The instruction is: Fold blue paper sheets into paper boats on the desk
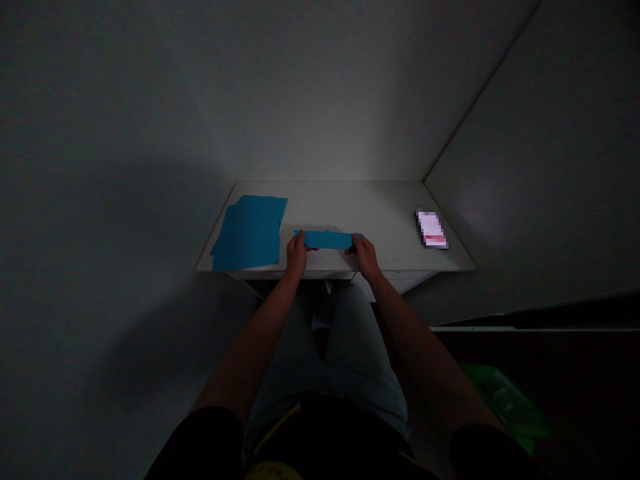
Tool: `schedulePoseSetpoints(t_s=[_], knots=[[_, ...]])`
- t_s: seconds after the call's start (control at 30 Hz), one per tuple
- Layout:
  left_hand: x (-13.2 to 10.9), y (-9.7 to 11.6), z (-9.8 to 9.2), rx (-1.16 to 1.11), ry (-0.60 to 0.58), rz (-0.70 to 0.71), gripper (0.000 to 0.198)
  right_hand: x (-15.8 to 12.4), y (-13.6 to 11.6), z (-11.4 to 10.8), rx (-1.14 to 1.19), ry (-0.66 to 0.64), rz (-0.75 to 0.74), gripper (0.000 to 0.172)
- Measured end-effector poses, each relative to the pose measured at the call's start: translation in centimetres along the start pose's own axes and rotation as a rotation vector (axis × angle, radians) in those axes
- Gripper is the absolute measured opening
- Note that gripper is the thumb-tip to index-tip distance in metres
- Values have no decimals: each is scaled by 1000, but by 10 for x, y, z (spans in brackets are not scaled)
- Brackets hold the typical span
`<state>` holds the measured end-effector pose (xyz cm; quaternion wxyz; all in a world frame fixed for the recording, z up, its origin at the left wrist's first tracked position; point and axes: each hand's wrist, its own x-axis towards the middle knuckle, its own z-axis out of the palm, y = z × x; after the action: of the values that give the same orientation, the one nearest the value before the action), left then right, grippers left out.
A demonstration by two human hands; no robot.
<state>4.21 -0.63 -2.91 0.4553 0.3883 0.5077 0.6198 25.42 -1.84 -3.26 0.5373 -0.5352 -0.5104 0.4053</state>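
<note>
A folded strip of blue paper (328,240) is stretched level between my two hands, just above the front part of the white table (345,207). My left hand (297,255) pinches its left end, thumb on top. The right end is gripped by my right hand (365,254) in the same way. Fingers beneath the paper are partly hidden. To the left lies a loose stack of blue paper sheets (250,233), their edges uneven and reaching the table's front edge.
A phone (432,229) with a lit, blurred screen lies at the table's right side. Walls (325,100) close in behind and on both sides. A green translucent bag or container (505,400) sits low at the right, in dim light.
</note>
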Motion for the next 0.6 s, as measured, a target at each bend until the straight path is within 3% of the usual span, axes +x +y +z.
schedulePoseSetpoints(t_s=[0.1,0.2,0.43,0.6], knots=[[-1,4,1,-36,24,-5,52,-1,-4,-2,-52,4,-36,69],[-3,8,1,-69,9,-10,53,-5,-10,-5,-62,-15,-121,60],[-7,10,-1,-110,-48,5,55,-27,-28,-29,-216,-289,-263,43],[-6,8,-3,-161,-114,-8,59,-37,-46,-41,-249,-370,-277,40]])
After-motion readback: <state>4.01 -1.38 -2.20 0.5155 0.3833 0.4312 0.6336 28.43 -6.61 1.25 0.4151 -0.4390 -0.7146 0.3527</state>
